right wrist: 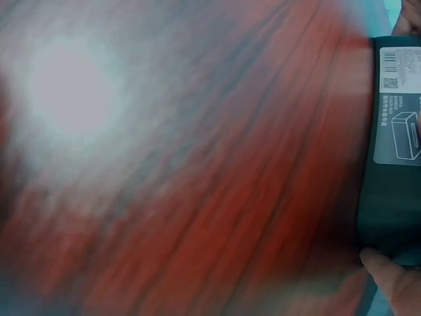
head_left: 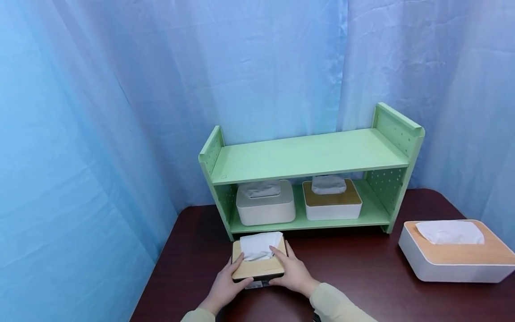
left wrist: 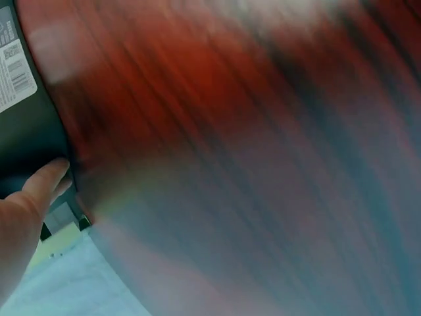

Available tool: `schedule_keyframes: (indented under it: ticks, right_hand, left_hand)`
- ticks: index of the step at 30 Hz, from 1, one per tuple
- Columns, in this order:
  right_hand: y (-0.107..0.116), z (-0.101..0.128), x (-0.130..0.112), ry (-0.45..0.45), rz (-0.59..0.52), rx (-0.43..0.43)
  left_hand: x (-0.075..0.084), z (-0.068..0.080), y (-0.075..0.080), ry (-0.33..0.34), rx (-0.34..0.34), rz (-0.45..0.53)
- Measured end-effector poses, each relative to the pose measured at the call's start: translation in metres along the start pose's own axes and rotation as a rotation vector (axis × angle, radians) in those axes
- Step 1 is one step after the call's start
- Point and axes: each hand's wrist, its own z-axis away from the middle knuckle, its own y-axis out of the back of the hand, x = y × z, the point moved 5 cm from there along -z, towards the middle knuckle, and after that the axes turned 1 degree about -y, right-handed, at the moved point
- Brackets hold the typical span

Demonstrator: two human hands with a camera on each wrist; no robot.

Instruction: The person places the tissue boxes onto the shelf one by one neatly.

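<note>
Dark red-brown wood-grain bench (head_left: 362,268) in a corner hung on all sides with pale blue curtain (head_left: 100,112). At the back stands a green shelf (head_left: 310,156) with two levels; the upper board is bare. On the lower board sit two tissue boxes side by side: a white box (head_left: 265,208) at left and a tan-lid box (head_left: 331,203) at right, each with tissue rising from its slot. A larger box (head_left: 454,259), white with a pale wood lid and tissue showing, lies on the bench at far right, well apart from the hands.

Just in front of the shelf, near the bench's front edge, is a small box (head_left: 259,264) with a dark body, a light wood lid and a white tissue (head_left: 259,245) standing from it. The left hand (head_left: 225,286) grasps its left side and the right hand (head_left: 293,273) its right side, fingers curled over the lid edges. The wrist views, blurred, show the box's dark underside (right wrist: 388,197) with a printed label (right wrist: 398,108) and a fingertip against its edge; whether the box is lifted off the bench cannot be told. Pale yellow sleeves (head_left: 338,306) cover both forearms.
</note>
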Motion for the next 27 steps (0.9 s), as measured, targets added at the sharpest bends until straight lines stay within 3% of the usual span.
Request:
schedule_keyframes:
  ticks: [16,22,27]
  right_hand:
    - [0.024,0.014,0.026,-0.036,0.082,0.059]
    - [0.032,0.019,0.034,-0.053,0.045,0.038]
    - [0.038,0.021,0.039,-0.046,-0.048,-0.009]
  left_hand:
    - [0.024,-0.011,-0.024,-0.035,-0.034,0.069]
    - [0.029,-0.011,-0.027,-0.064,-0.068,0.092]
    - [0.029,-0.011,-0.023,-0.063,-0.101,0.096]
